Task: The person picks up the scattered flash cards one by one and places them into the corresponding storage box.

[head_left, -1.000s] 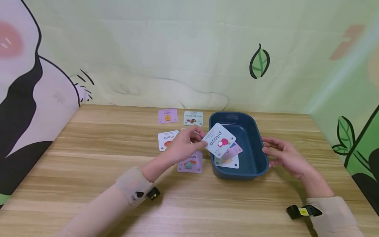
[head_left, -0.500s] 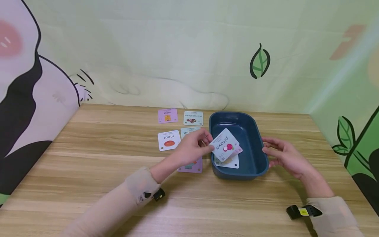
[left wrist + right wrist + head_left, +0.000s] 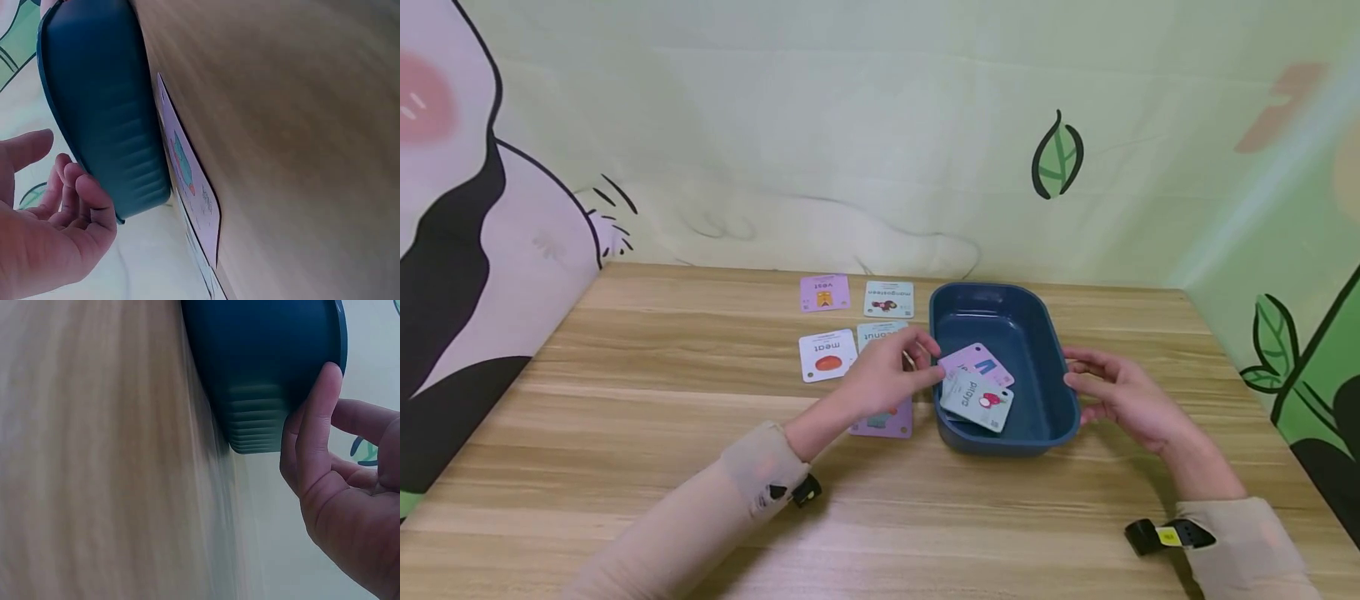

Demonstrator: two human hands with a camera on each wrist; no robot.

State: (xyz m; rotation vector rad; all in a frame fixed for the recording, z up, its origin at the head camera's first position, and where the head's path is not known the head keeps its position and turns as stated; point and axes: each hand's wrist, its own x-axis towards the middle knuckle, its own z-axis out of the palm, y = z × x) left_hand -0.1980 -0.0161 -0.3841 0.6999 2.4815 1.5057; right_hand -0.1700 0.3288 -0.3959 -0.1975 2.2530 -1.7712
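Observation:
My left hand [image 3: 891,371] is over the left rim of the dark blue plastic bin [image 3: 1037,417]. Its thumb and fingers stand apart with nothing between them, as the left wrist view shows. Just beyond the thumb, inside the bin, the pitaya picture card [image 3: 976,400] lies on other cards. A purple card [image 3: 976,363] with blue trousers shows partly beneath it. On the bin's right, my right hand [image 3: 1131,408] touches the outer wall with its thumb and fingertips, close under the rim in the right wrist view.
Left of the bin lie a vest card [image 3: 824,293], a mangosteen card [image 3: 889,299] and a meat card [image 3: 828,356]. My left hand partly covers a pale green card [image 3: 876,332] and a purple card [image 3: 895,423]. A printed cloth backdrop [image 3: 850,167] rises behind the table.
My left hand moved right over the bin with the pitaya card and let it go. The card dropped onto the others, uncovering the trousers card. The right hand stayed in place.

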